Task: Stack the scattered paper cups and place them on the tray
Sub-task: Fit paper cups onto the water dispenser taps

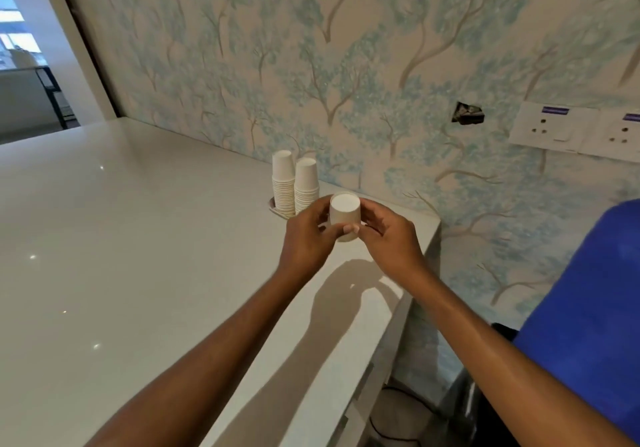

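Cup (344,216), white paper, held upside down, flat base up and long axis upright, above the counter (138,256). Left hand (306,240) and right hand (393,238) meet it from either side, each grip pinched on its wall, forearms reaching forward. Just beyond, two upside-down stacks (283,186) stand side by side on the tray (272,205) by the wall; the left hand is nearer them.

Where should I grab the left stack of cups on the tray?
Probably low, around the ribbed rims of the left stack, from its open left side: the right stack crowds the other side, and the top cup alone might slip off.
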